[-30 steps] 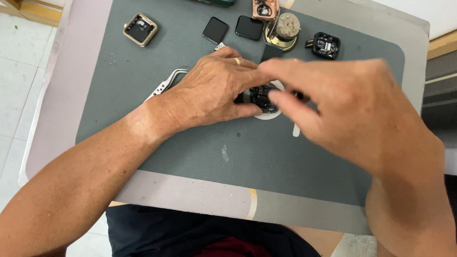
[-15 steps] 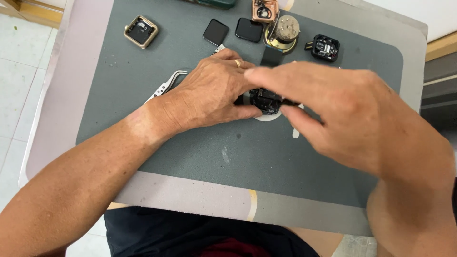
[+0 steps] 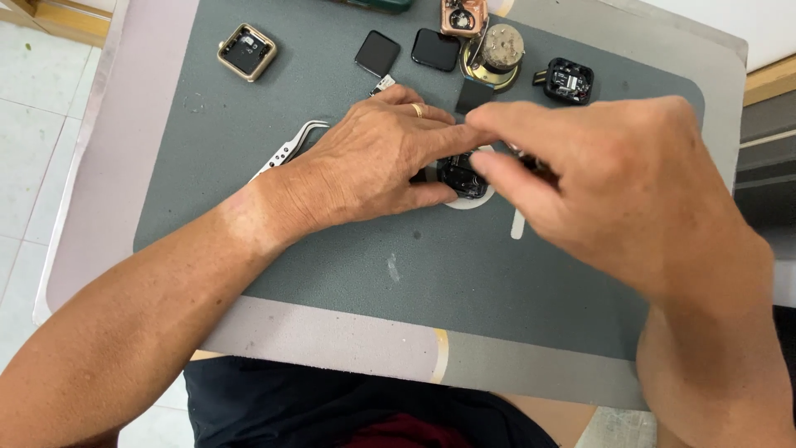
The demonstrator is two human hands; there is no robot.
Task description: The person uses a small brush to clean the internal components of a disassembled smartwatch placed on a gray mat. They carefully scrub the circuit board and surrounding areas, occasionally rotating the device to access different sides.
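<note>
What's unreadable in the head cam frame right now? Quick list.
- Small black part, head view: mostly covered by the fingers of both hands; its shape and state cannot be told.
- Right hand: motion blur; whether it pinches a tool is unclear.
- Tweezers: their far end is hidden under the left hand.
- Copper-coloured part and green object: cut off by the top edge.
- Round white pad: only its rim shows under the fingers.
</note>
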